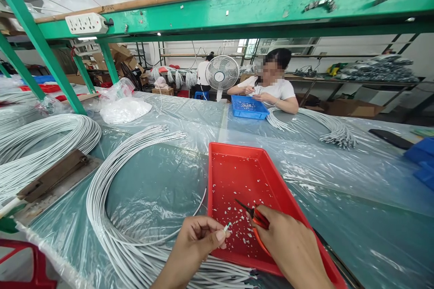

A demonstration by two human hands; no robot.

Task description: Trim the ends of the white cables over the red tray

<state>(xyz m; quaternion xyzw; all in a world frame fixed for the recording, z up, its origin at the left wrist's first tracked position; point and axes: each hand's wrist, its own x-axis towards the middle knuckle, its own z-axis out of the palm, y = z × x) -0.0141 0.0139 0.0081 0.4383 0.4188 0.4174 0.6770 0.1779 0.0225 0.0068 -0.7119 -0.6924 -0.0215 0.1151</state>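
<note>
Thumb and fingers of my left hand [200,246] pinch the end of a white cable [200,205], whose tip shows a bit of green and white over the red tray's left edge. My right hand [288,244] is wrapped round orange-handled scissors [259,219]; their dark blades point up and left, a little apart from the cable tip. Small white scraps lie scattered in the red tray [237,156] beneath both hands. A large curved bundle of white cables [98,189] lies to the left and passes below my left wrist.
Another cable coil [77,126] and a metal fixture [57,176] lie at left. A green shelf frame [203,18] crosses overhead. Across the table a person [273,81] works over a blue tray [249,113], beside more cables [318,122]. A fan [222,74] stands behind.
</note>
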